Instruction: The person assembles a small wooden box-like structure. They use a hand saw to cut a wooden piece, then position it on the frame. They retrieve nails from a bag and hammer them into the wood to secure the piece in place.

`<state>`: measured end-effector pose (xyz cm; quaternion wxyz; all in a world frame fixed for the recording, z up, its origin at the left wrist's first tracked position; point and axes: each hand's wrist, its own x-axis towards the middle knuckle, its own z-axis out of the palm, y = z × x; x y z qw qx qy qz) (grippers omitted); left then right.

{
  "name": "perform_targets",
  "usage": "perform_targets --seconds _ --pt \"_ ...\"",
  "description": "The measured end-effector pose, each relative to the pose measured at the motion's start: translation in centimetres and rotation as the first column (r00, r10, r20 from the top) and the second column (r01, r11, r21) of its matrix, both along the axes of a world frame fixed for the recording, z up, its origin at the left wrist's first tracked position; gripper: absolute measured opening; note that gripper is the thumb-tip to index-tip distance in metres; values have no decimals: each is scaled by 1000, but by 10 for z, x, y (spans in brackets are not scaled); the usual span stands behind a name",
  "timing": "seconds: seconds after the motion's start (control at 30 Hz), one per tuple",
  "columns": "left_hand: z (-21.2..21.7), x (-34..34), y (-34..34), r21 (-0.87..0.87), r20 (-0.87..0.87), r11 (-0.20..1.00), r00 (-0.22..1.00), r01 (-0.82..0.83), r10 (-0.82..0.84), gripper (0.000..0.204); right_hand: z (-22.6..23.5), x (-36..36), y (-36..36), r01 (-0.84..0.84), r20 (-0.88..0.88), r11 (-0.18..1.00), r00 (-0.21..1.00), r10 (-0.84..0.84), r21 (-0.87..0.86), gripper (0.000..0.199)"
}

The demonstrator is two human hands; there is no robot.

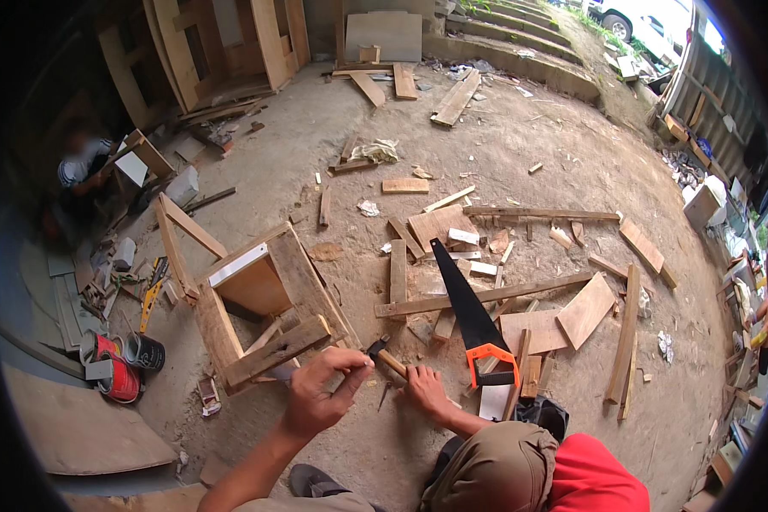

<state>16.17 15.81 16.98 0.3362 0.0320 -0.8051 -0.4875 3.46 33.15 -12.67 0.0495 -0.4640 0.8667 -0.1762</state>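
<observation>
Hammer (384, 356): between the two hands, wooden handle slanting from the right hand up-left to the dark head, just beside the left fingertips.
Right hand (425, 391): low over the dirt floor (520, 145), fingers wrapped round the handle's lower end, forearm coming in from the knee below.
Left hand (320, 388): raised, thumb and fingers pinched together near the hammer head; too small to tell what is gripped.
Wooden frame (269, 311): touching or just beyond the left hand, open box shape, slat across its near corner.
Handsaw (469, 316): just right of and beyond the right hand, flat on scrap boards (486, 294), orange handle nearest.
Paint cans (119, 363): well left of the left hand.
Seated person (81, 171): far off, upper left, by stacked timber.
</observation>
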Motion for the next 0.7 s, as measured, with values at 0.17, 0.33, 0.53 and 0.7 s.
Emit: perform_targets --seconds 0.17,0.33,0.53,0.7 --pt "23 7 -21 -266 -21 957 993 -117 115 24 6 -11 -11 -13 88 1000 996 14 -12 49" --pt "32 39 -54 -220 -59 962 986 -162 153 18 4 -23 -14 -7 32 1000 999 7 4 40" --pt "37 87 -118 -33 76 939 936 -342 343 13 20 -40 16 41 220 978 975 4 -202 23" --pt "5 124 -129 -49 88 911 907 -410 413 10 73 -23 28 485 824 818 566 -24 -309 25"
